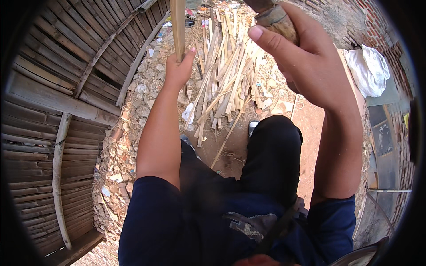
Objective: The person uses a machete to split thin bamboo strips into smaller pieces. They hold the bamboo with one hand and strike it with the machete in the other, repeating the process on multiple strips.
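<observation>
My left hand point(178, 72) is closed round the lower part of a pale split bamboo strip point(178, 27), its thumb pointing up. The strip stands nearly upright and runs out past the top edge of the picture. Raised at the upper right, my right hand point(313, 64) grips the worn wooden handle point(284, 27) of a blade tool. A dark collar and the start of its dark metal part show beyond the handle; the rest is cut off by the top edge. Past both hands, a loose pile of thin split strips point(228, 73) lies on the ground.
A slatted bamboo wall point(53, 111) rises along the left. Rubble and wood chips point(117, 164) cover the ground beside it. On the right are a white sack point(367, 71) and a brick wall point(381, 26). My bent knee point(273, 142) and shoes are below the pile.
</observation>
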Demonstrator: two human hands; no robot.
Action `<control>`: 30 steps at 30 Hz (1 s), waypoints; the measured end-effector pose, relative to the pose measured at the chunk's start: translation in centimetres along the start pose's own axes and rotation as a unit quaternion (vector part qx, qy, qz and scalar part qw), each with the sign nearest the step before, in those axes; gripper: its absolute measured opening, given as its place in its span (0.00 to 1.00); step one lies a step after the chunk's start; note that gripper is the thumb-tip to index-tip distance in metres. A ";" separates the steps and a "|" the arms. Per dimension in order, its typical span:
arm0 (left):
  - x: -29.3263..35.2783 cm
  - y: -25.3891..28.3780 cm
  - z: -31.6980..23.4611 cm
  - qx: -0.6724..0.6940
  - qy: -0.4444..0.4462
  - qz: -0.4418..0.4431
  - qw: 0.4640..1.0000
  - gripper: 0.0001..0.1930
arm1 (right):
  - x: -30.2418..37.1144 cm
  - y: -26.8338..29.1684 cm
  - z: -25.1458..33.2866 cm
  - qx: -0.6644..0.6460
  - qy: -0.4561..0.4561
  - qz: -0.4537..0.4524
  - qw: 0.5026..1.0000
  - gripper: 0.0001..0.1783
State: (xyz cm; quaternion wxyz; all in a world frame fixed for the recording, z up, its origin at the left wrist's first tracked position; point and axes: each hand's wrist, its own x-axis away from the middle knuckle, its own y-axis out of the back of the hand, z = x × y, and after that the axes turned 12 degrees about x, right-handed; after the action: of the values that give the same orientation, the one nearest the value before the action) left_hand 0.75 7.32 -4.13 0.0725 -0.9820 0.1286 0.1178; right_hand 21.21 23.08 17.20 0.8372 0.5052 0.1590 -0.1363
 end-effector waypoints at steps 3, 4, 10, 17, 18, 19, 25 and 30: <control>-0.7 -0.9 2.4 -0.004 -0.034 -0.022 0.999 0.22 | -0.3 -2.6 -0.7 0.015 -0.025 -0.016 0.999 0.17; -0.6 -0.7 2.1 -0.007 -0.037 -0.020 0.999 0.22 | -0.5 -2.1 -0.4 0.024 -0.019 -0.013 0.999 0.19; 0.3 -0.3 -2.7 -0.026 -0.050 0.017 0.998 0.21 | 0.5 3.0 1.3 -0.031 0.000 -0.051 0.998 0.19; 0.2 -1.0 3.3 -0.027 -0.057 0.024 0.998 0.19 | 0.9 2.5 0.5 0.082 -0.090 0.090 0.988 0.20; 0.3 -0.9 3.1 -0.031 -0.051 0.033 0.998 0.18 | 1.1 3.2 0.6 0.092 -0.087 0.095 0.987 0.20; 0.4 -0.9 3.0 -0.036 -0.044 0.040 0.998 0.18 | 1.1 3.6 0.6 0.100 -0.083 0.101 0.986 0.20; 1.0 -1.1 2.3 -0.044 -0.033 0.035 0.998 0.20 | 1.3 4.2 0.4 0.087 -0.082 0.111 0.987 0.20; 0.9 -1.3 -1.9 -0.022 -0.040 0.031 0.998 0.19 | 1.8 5.1 1.8 0.039 -0.063 0.045 0.996 0.19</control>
State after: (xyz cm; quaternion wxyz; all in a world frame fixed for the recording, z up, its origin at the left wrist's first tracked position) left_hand 2.33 8.05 -2.34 0.0523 -0.9734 0.1538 0.1617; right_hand 25.08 23.70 21.33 0.8306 0.5343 0.0777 -0.1364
